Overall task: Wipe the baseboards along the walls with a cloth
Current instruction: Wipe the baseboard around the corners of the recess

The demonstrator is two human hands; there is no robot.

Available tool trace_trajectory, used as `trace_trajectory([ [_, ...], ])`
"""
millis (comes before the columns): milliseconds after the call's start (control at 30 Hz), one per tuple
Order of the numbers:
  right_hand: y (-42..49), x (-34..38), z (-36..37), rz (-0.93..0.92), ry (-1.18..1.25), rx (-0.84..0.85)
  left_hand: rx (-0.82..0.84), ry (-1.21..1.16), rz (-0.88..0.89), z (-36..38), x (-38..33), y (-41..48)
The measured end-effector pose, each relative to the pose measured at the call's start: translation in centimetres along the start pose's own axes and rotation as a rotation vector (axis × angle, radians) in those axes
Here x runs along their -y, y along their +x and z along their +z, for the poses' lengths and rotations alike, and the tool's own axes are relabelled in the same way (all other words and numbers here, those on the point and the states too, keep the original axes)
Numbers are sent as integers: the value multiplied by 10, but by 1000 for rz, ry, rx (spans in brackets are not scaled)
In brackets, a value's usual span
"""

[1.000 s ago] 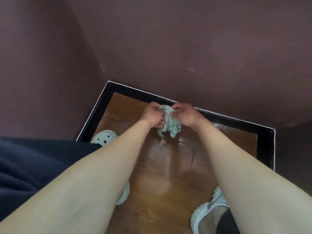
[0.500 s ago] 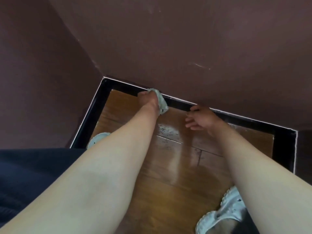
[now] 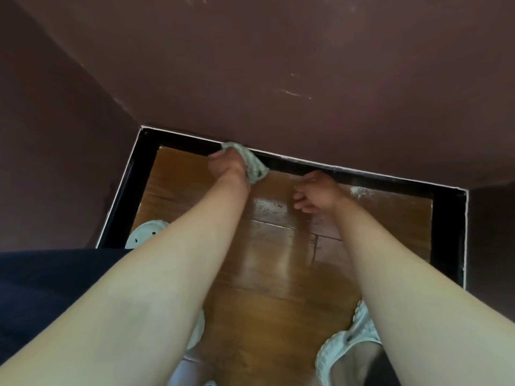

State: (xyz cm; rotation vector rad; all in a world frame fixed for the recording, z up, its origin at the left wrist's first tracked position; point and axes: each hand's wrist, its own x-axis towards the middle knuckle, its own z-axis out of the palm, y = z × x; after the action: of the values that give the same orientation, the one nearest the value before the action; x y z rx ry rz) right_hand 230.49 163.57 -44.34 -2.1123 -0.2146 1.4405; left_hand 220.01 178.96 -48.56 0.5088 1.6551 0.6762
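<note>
Pressing the cloth (image 3: 256,165) against the back baseboard (image 3: 390,184) near the left corner, the left hand (image 3: 227,167) is bunching it in a curled grip, while the right hand (image 3: 317,190) is hovering beside, fingers loosely spread, holding nothing. The job is looking barely started (pale dust (image 3: 359,190) is showing rightward), with most of the run awaiting wiping.

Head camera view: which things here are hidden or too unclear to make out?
Fingers of the left hand: head view, hidden behind the hand's back and the pale green crumpled cloth it grips.
The black baseboard beneath that cloth: head view, covered by it, so dirt there cannot be judged.
The white perforated shoe on the left: head view, mostly behind the left forearm.
</note>
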Motion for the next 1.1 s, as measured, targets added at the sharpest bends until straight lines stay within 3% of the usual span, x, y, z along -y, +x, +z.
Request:
trace_trajectory([
  [300,-1,-5,3,-4,15,-2,165,144,52,11,26,-22],
  [567,-1,-7,-1,-8,-9,9,-95,-9,64,-7,-6,33],
  [800,0,-5,5,4,11,19,162,127,53,2,9,-14],
  [1000,-1,-7,9,3,2,33,-5,-11,20,-8,-13,22],
  [1100,0,-9,7,17,17,35,15,9,-1,-14,-15,20],
])
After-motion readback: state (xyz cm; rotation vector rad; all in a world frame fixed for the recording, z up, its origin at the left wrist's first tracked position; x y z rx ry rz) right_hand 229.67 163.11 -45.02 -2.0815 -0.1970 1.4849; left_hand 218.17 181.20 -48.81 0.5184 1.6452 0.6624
